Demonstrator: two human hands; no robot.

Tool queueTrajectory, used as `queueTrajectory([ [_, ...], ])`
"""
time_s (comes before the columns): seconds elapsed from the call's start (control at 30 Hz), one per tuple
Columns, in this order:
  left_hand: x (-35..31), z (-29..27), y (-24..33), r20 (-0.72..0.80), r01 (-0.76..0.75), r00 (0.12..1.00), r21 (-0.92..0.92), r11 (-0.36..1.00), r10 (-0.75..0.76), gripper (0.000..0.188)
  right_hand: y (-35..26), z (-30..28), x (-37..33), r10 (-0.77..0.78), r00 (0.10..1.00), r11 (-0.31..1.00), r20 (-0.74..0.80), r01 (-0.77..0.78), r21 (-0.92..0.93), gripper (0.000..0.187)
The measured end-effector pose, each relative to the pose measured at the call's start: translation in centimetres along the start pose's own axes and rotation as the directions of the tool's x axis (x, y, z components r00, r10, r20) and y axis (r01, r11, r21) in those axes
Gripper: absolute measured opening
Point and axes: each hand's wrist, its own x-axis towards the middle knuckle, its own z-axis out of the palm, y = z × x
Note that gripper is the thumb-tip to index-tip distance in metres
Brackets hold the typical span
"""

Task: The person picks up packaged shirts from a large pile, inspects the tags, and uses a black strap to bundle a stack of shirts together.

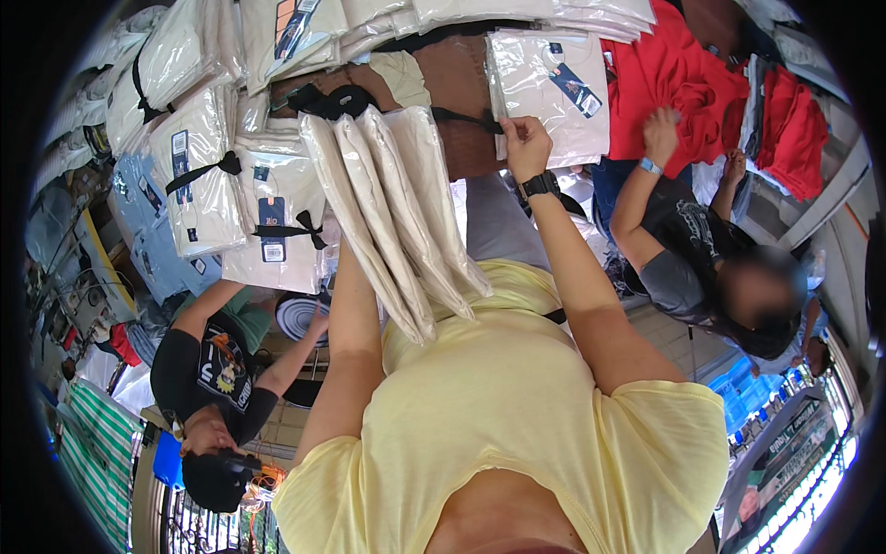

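My right hand is closed in a pinch on the end of a black cloth strip, at the left edge of a clear-bagged, folded off-white garment with a dark tag. Several bagged off-white garments stand fanned on edge over my left forearm. They hide my left hand, so its fingers do not show. Brown cloth lies between the fanned bags and the bagged garment at my right hand.
Bundles of bagged garments tied with black strips fill the table's left side. Red garments are heaped on the right. One person works at left; another person's hand is over the red cloth.
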Motion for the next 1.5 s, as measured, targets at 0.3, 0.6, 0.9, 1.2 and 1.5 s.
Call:
queueTrajectory([
  [0.3, -0.2, -0.3, 0.4, 0.012, 0.027, 1.0, -0.004, 1.0, -0.027, 0.057, 1.1, -0.7, 1.2, 0.339, 0.72, 0.489, 0.606, -0.685, 0.54, 0.026],
  [0.6, 1.9, 0.1, 0.6, 0.048, 0.071, 0.996, 0.005, 0.997, -0.071, 0.057, 1.3, -2.3, 0.2, 0.401, 0.486, 0.647, 0.776, -0.75, 0.135, 0.02],
  [0.9, 4.7, -0.5, 2.4, 0.252, 0.357, 0.904, -0.005, 0.934, -0.344, 0.057, 1.7, -1.4, -1.0, 0.339, 0.709, 0.876, 0.618, -0.478, 0.068, 0.044],
  [1.2, 9.3, 7.9, 2.9, -0.295, 0.205, 0.952, 0.815, 0.542, 0.082, 0.068, 4.2, 3.4, 0.3, 0.327, 0.806, 0.913, 0.493, -0.405, 0.057, 0.081],
  [1.5, 9.9, 9.8, 2.9, -0.196, 0.136, 0.963, 0.946, 0.295, 0.183, 0.084, 2.5, 2.1, 1.4, 0.214, 0.895, 0.95, 0.391, -0.098, -0.297, 0.036],
])
